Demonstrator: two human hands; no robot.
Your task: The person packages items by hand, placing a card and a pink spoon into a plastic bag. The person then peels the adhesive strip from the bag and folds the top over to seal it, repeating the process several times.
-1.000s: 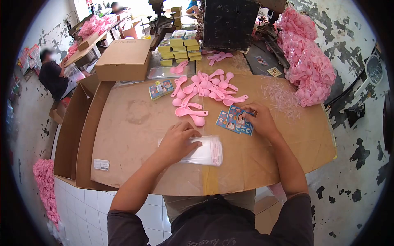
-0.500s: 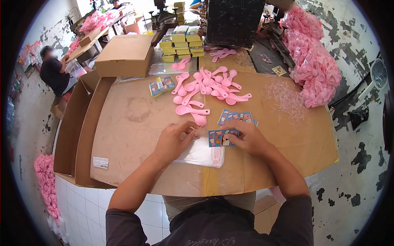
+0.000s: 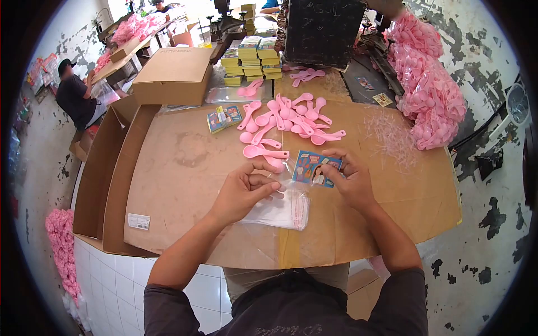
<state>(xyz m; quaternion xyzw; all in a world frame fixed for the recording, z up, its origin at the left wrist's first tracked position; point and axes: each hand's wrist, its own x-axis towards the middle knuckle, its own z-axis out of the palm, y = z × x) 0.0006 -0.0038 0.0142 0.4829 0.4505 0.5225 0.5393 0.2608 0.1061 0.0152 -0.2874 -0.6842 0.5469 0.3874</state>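
My right hand [image 3: 348, 180] pinches a blue printed card [image 3: 315, 167] above the brown table [image 3: 185, 185]. My left hand [image 3: 245, 189] grips the top clear plastic bag [image 3: 287, 178] of a stack of clear bags [image 3: 277, 211] and lifts its mouth toward the card. The card's left end touches or enters the bag's mouth; I cannot tell which. Just beyond my hands lie several pink plastic spoons [image 3: 284, 120], the nearest one [image 3: 263, 152] beside my left fingers.
A small pile of blue cards [image 3: 224, 118] lies left of the spoons. Stacks of yellow packs [image 3: 252, 61] and a cardboard box [image 3: 172, 76] stand at the back. Bags of pink spoons [image 3: 428, 89] hang at the right. A person [image 3: 73, 98] sits at far left.
My right hand took a card from the pile beside the spoons and brought it to the bags. My left hand went from resting flat on the stack to pinching up the top bag.
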